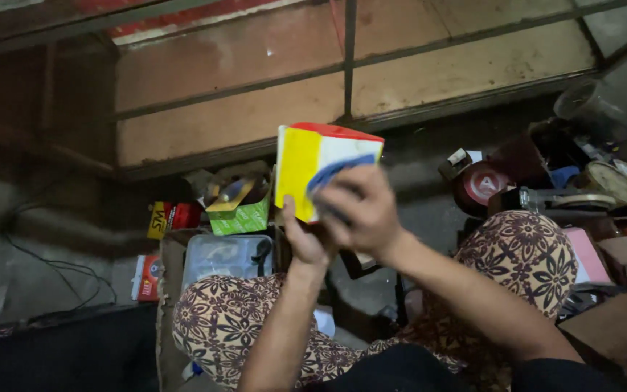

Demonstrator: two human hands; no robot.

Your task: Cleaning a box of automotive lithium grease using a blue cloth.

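We hold the yellow, white and red cardboard box [312, 170] upright above our knees, left hand [305, 243] cupping its bottom edge, right hand [362, 210] wrapped over its front. It looks light, stiff but crushable; edges give the best grip.

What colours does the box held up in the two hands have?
The box is mostly yellow with a red top edge and a white and blue side, seen best in the head view.

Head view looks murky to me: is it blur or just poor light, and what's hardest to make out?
Head view: dim overall; the box is brightest. The right hand is motion-blurred. The clutter at right is shadowed and soft, and the dark lower-left corner shows no detail.
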